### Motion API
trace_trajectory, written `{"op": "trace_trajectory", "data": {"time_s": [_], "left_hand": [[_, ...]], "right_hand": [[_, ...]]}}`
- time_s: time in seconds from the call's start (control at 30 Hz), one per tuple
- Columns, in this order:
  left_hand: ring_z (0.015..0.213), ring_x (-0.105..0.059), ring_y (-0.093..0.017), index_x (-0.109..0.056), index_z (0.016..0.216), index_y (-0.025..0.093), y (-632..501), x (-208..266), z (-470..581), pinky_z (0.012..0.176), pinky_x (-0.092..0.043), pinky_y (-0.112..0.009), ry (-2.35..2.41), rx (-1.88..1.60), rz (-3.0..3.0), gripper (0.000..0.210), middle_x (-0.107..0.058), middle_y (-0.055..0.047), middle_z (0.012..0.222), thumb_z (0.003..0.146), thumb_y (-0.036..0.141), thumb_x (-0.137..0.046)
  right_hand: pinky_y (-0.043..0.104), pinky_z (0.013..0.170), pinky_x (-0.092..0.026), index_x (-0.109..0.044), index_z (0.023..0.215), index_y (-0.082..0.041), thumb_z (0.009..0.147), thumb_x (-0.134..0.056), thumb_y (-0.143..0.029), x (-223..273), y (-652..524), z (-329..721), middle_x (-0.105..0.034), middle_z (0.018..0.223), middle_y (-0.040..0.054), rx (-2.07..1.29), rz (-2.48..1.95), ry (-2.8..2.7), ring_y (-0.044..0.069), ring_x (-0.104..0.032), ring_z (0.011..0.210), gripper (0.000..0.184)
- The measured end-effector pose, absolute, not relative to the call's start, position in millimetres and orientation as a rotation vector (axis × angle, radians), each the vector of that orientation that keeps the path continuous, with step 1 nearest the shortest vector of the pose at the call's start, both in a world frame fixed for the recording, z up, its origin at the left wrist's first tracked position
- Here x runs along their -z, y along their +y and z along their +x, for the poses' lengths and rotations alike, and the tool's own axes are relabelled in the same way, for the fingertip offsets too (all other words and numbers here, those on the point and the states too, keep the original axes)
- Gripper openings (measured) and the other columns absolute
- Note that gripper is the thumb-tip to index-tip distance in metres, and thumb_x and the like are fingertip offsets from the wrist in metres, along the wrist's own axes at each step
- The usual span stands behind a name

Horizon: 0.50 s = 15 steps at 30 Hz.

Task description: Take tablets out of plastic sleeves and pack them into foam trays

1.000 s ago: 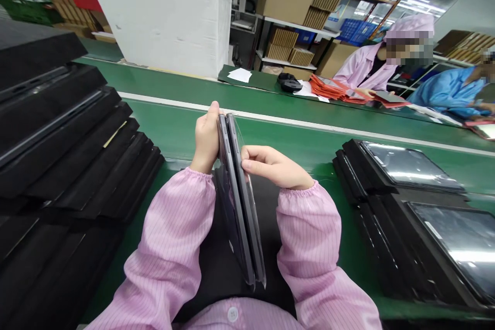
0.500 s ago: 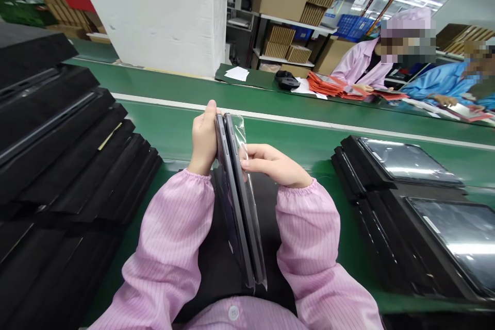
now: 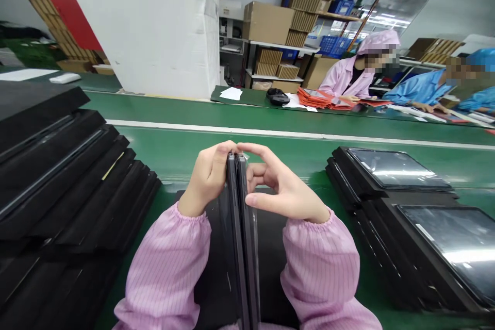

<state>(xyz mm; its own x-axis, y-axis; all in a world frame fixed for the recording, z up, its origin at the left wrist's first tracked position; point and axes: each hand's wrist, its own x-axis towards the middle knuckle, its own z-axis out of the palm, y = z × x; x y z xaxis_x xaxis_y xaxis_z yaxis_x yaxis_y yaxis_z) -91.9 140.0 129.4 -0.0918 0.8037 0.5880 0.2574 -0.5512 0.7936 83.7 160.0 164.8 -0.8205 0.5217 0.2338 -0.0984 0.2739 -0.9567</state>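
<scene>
Two thin dark tablets stand on edge side by side in front of me: the left tablet and the right tablet. A narrow gap parts them, and clear film shows along the right one. My left hand is wrapped round the far end of the pair from the left, thumb at the top. On the other side, my right hand has its index finger over the far top corner and its thumb against the right tablet, the other fingers curled. Below them lies a black pad.
A tall stack of black foam trays rises at left. To the right, black trays carry a far tablet and a near tablet. Across the green bench, co-workers handle orange sleeves. A white pillar stands behind.
The tablet pair has come nearer to me and stands more upright. My right index finger has moved from the film at the side to the far top corner. The view has tilted up.
</scene>
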Motion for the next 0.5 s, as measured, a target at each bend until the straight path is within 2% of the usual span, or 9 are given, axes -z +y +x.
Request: {"op": "trace_trajectory", "data": {"time_s": [0.07, 0.13, 0.23, 0.37, 0.5], "left_hand": [[0.067, -0.051, -0.018, -0.056, 0.083, 0.021, 135, -136, -92, 0.066, -0.04, -0.03, 1.05, -1.54, 1.764, 0.048, -0.055, -0.002, 0.075, 0.096, 0.058, -0.028], [0.074, -0.049, -0.018, -0.052, 0.09, 0.022, 131, -140, -92, 0.069, -0.039, -0.03, 0.89, -1.364, 1.787, 0.038, -0.051, -0.001, 0.082, 0.09, 0.059, -0.043], [0.085, -0.05, -0.021, -0.047, 0.105, 0.023, 128, -142, -95, 0.075, -0.04, -0.031, 0.717, -1.164, 1.83, 0.043, -0.048, -0.003, 0.097, 0.079, 0.054, -0.061], [0.09, -0.05, -0.021, -0.044, 0.113, 0.023, 126, -140, -98, 0.08, -0.041, -0.033, 0.703, -1.122, 1.853, 0.042, -0.046, -0.003, 0.103, 0.078, 0.037, -0.062], [0.09, -0.052, -0.021, -0.042, 0.113, 0.023, 124, -142, -100, 0.08, -0.042, -0.033, 0.678, -1.103, 1.85, 0.041, -0.047, -0.003, 0.101, 0.077, 0.03, -0.061]], "right_hand": [[0.029, 0.077, -0.047, -0.035, 0.134, -0.022, 0.081, -0.068, -0.016, -169, 157, 89, -0.055, 0.081, -0.0039, -1.552, -0.399, -2.08, 0.012, -0.057, 0.075, 0.063], [0.03, 0.077, -0.047, -0.038, 0.129, -0.022, 0.081, -0.068, -0.016, -172, 156, 93, -0.055, 0.08, -0.0043, -1.525, -0.412, -2.105, 0.011, -0.056, 0.073, 0.057], [0.029, 0.076, -0.046, -0.039, 0.121, -0.023, 0.081, -0.067, -0.017, -174, 155, 96, -0.053, 0.077, -0.0058, -1.501, -0.42, -2.109, 0.01, -0.054, 0.069, 0.049], [0.028, 0.073, -0.044, -0.038, 0.12, -0.023, 0.082, -0.063, -0.016, -174, 151, 95, -0.051, 0.075, -0.0061, -1.461, -0.43, -2.128, 0.01, -0.051, 0.067, 0.046], [0.027, 0.07, -0.044, -0.036, 0.121, -0.024, 0.081, -0.062, -0.013, -174, 149, 93, -0.051, 0.078, -0.0053, -1.434, -0.452, -2.147, 0.01, -0.05, 0.067, 0.049]]}}
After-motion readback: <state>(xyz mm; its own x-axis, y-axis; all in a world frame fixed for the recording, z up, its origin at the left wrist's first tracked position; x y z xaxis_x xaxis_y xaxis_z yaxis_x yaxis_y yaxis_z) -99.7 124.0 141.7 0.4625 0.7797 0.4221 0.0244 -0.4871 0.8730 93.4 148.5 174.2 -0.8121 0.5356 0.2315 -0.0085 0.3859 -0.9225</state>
